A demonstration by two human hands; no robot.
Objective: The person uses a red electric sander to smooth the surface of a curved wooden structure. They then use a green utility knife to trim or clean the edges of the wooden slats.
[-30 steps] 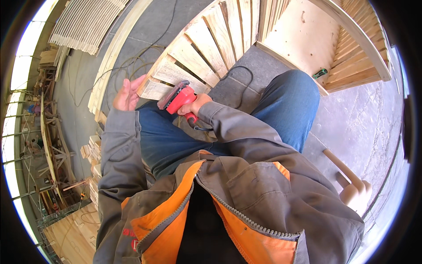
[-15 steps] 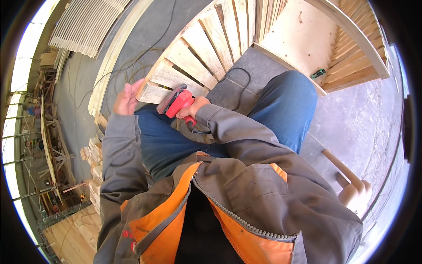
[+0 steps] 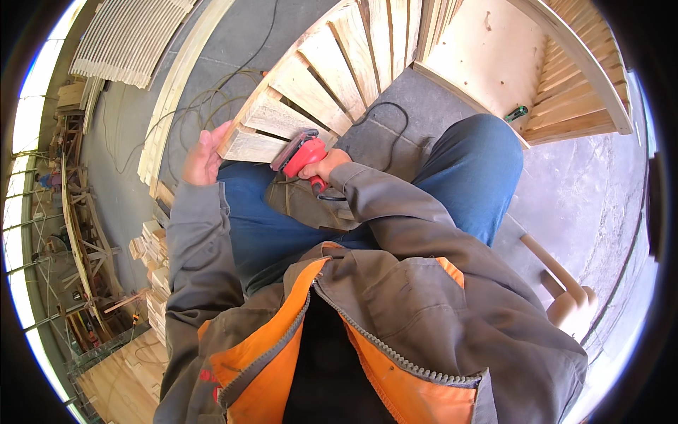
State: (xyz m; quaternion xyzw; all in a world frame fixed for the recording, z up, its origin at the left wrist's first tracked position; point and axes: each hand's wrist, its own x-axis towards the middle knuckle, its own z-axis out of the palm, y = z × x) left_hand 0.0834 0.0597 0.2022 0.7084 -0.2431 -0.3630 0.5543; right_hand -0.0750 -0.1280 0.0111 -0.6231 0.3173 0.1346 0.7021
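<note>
Both hands work at the near end of a slatted frame (image 3: 311, 92): right hand (image 3: 330, 164) closed around a red sander (image 3: 300, 154) on the end slat (image 3: 254, 145), left hand (image 3: 205, 152) open, bracing that slat's edge. Sanding looks underway; next pass calls for steady pressure.

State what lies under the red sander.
The red sander, gripped by the right hand, sits on the end of a pale wooden slat that the left hand steadies. The sanding pad and the wood beneath it are covered.
</note>
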